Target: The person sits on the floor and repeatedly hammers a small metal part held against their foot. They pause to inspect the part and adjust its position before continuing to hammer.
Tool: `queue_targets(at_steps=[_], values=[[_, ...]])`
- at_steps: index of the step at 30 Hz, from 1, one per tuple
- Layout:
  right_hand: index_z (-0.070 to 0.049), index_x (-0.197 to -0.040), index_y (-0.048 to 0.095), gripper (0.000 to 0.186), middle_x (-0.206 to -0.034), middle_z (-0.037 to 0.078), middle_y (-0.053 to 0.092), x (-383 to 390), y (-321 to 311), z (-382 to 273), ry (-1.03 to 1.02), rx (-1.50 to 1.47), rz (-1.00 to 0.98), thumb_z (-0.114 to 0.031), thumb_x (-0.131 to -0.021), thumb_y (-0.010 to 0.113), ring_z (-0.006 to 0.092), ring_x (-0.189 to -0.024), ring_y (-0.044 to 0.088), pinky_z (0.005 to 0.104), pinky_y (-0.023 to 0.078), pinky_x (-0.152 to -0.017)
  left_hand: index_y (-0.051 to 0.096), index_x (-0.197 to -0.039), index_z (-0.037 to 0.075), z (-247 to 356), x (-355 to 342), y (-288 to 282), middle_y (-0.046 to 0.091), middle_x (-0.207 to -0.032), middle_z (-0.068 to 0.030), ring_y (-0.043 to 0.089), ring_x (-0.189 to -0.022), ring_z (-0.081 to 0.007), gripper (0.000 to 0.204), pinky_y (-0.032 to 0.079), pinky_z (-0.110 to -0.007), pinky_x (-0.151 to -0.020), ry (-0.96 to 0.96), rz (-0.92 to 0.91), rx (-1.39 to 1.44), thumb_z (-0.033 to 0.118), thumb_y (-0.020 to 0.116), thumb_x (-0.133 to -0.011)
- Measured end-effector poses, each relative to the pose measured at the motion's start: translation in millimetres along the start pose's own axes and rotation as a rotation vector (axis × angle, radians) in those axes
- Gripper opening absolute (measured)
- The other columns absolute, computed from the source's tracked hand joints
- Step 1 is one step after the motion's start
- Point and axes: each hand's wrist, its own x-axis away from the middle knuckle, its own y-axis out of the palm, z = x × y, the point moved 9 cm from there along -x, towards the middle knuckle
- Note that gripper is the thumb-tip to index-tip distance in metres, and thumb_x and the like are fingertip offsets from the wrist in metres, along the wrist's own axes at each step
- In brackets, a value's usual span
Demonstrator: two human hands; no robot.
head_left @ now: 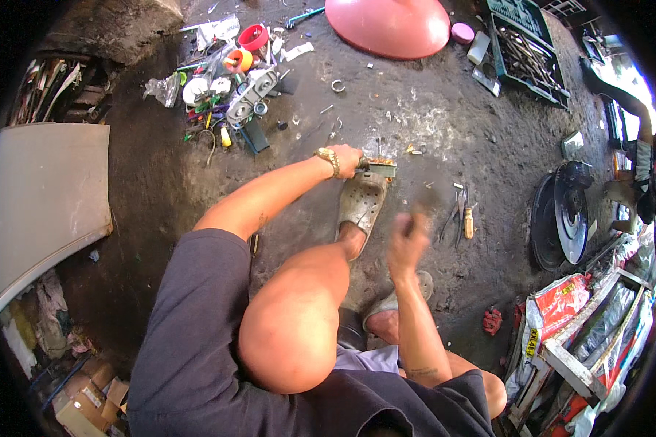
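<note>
My left hand (346, 160) grips a metal piece (379, 169) with rusty edges at the front of my grey perforated clog (361, 202); its exact form is hard to make out. My right hand (408, 237), blurred by motion, is closed round a tool (430, 200) whose dark head is smeared, perhaps a hammer. To the right on the ground lie pliers (460, 211) and a screwdriver with a yellowish handle (469, 222). A few small metal bits lie near my left hand.
Ahead lie a pile of small parts (248, 95), a red dome (386, 22) and an open green toolbox (525, 58). Black discs (579, 211) and a metal frame with bags (568, 364) line the right. A pale panel (47, 204) and cardboard (91, 400) are at left.
</note>
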Motion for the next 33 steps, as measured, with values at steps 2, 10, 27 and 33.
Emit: queue_targets(at_steps=[2,10,27,33], values=[[0.002,-0.103,0.055,0.028,-0.072,0.013,0.061,-5.9,17.1,33.5,0.180,0.272,-0.097,-0.024,-0.099,0.062,0.0205,-0.060,0.060,0.0386,0.047,-0.055,0.066,-0.118,0.009,-2.4,4.6,1.2,0.071,-0.113,-0.0209,0.068,-0.107,-0.0387,0.040,0.055,-0.049,-0.091,-0.007,0.014,0.009,0.015,0.068,-0.079],[-0.001,-0.096,0.052,0.022,-0.069,0.011,0.059,12.8,-57.7,-100.8,-0.349,-0.694,0.375,-0.020,-0.099,0.063,0.0156,-0.057,0.056,0.0313,0.045,-0.052,0.064,-0.114,0.006,-9.3,8.0,9.1,0.071,-0.108,-0.0215,0.069,-0.101,-0.0416,0.034,0.055,-0.052,-0.086,0.019,0.031,0.041,0.013,0.065,-0.081],[0.002,-0.106,0.055,0.031,-0.082,0.020,0.065,-0.7,15.8,-5.1,0.322,0.255,-0.161,-0.027,-0.098,0.064,0.0293,-0.076,0.064,0.0443,0.052,-0.071,0.064,-0.116,0.008,-22.5,-1.4,-4.6,0.071,-0.111,-0.0219,0.068,-0.106,-0.0407,0.035,0.054,-0.051,-0.089,-0.009,0.024,0.035,0.014,0.065,-0.082],[-0.001,-0.105,0.057,0.031,-0.076,0.013,0.062,6.6,-39.2,-99.6,-0.191,-0.565,0.138,-0.030,-0.100,0.063,0.0255,-0.064,0.062,0.0355,0.047,-0.059,0.065,-0.120,0.009,-13.8,6.4,10.1,0.070,-0.114,-0.0203,0.068,-0.108,-0.0392,0.041,0.055,-0.049,-0.090,-0.039,-0.021,0.047,0.015,0.068,-0.080]])
